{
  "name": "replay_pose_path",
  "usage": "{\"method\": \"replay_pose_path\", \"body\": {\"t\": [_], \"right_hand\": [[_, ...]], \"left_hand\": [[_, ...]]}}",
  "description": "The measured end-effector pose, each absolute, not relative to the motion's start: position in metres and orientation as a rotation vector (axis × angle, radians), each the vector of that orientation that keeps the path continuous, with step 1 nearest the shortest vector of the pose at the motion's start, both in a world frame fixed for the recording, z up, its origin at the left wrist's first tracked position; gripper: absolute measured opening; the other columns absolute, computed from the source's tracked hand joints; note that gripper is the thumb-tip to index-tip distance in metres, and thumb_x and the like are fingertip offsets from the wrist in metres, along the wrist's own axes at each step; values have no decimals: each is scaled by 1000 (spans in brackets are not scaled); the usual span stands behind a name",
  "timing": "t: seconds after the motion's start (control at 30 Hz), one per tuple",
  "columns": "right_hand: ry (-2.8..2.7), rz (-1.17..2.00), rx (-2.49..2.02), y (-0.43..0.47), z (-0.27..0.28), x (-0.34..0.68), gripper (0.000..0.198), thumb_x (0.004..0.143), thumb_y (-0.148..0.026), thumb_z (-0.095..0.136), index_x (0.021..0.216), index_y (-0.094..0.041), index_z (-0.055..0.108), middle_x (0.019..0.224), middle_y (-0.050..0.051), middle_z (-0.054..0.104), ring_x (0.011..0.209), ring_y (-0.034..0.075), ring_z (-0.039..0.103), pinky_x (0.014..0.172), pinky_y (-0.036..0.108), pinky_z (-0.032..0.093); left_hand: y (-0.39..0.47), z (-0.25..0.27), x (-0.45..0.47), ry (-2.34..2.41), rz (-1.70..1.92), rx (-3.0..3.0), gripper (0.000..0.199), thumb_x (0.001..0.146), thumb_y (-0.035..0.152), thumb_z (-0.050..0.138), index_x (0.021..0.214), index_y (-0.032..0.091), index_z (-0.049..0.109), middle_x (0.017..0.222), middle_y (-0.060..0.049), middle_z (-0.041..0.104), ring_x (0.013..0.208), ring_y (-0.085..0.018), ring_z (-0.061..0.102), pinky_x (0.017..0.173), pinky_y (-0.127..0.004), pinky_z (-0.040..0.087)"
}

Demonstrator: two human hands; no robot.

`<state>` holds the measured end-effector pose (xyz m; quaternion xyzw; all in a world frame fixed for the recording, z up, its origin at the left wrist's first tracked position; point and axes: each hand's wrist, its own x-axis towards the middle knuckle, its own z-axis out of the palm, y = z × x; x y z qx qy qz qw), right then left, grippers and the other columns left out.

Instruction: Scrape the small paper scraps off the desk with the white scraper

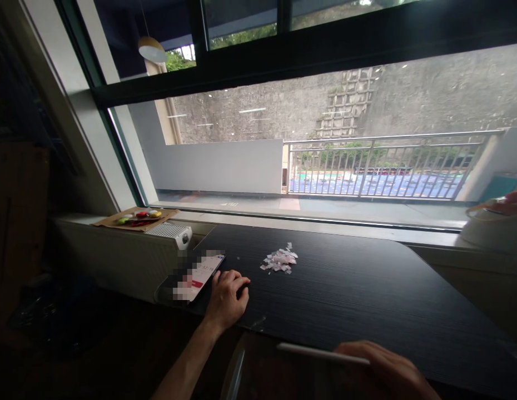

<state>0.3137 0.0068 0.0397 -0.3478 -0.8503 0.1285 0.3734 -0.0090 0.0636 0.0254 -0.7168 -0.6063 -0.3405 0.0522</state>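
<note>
My left hand (228,297) is at the near left of a dark wood-grain table (350,283). Its fingers are loosely bent, thumb apart from the index finger, with nothing visible in them. The fingertips lie close beside a phone (205,271), whose lit screen is partly blurred out. Beyond the hand is a small heap of pale pinkish paper-like scraps (280,259). Low at the table's near edge, my right hand (381,364) is closed at the end of a thin white strip or edge (312,351). What that edge belongs to is too dark to make out; the right fingertips are partly hidden.
A cardboard sheet (135,219) with colourful small items lies on the sill at left, above a radiator (112,258) with a white thermostat knob (184,238). Behind the table runs a large window (242,161). A pale bulky object (490,225) stands at the right sill.
</note>
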Motion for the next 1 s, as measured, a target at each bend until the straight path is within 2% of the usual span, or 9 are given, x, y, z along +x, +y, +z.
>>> {"method": "replay_pose_path", "body": {"t": [0.07,0.1,0.17,0.27,0.33,0.53,0.63,0.87,1.0], "right_hand": [[-2013,182,-1002,30,52,311,15,90,-28,54,95,-25,68,86,2,75,76,18,71,70,22,55],[-1963,158,-1049,42,59,310,16,88,-30,55,95,-23,68,85,2,76,75,18,71,70,24,55],[-1952,265,-1158,63,70,305,20,89,-29,52,92,-20,69,82,4,76,72,20,71,65,27,56],[-2055,565,-1083,72,79,287,20,88,-28,51,86,-16,67,83,6,76,73,19,70,65,26,55],[-2156,653,-1026,62,79,272,20,88,-27,51,82,-15,66,78,6,74,71,18,68,64,25,53],[-2316,549,-926,27,65,250,23,91,-18,43,90,-18,66,81,4,72,71,16,66,65,23,46],[-2400,457,-948,22,59,252,25,93,-17,41,84,-20,65,76,2,71,68,16,65,62,24,44],[-2333,429,-863,18,61,253,27,99,-23,36,87,-21,60,74,0,68,67,14,63,62,23,42],[-2403,380,-846,15,65,254,29,98,-21,34,83,-21,59,72,1,66,64,14,61,59,24,41]], "left_hand": [[63,25,-10,-1823,-1051,-2196,21,76,17,52,86,24,69,86,-2,63,91,-22,61,102,-56,30],[63,25,-10,-1810,-1059,-2207,21,76,17,52,86,24,69,86,-2,63,90,-22,61,102,-56,30],[63,26,-11,-1783,-1070,-2239,20,74,18,54,84,25,70,85,-1,64,89,-22,61,101,-56,32],[64,27,-13,-1773,-1079,-2271,20,73,18,56,85,25,70,86,-2,65,88,-22,62,99,-54,36],[64,28,-13,-1790,-1082,-2268,22,73,17,54,85,25,70,86,-2,65,89,-22,62,98,-53,38],[65,28,-11,-1829,-1094,-2252,21,75,15,52,84,23,70,84,-3,66,87,-21,62,97,-51,39],[64,29,-10,-1832,-1108,-2247,21,74,15,52,83,23,70,83,-3,66,86,-21,62,97,-52,39],[64,30,-10,-1835,-1114,-2243,20,74,16,53,82,24,70,83,-3,66,87,-22,62,98,-51,38],[64,30,-10,-1836,-1114,-2243,20,74,16,53,82,24,69,83,-3,66,86,-21,61,98,-51,38]]}}
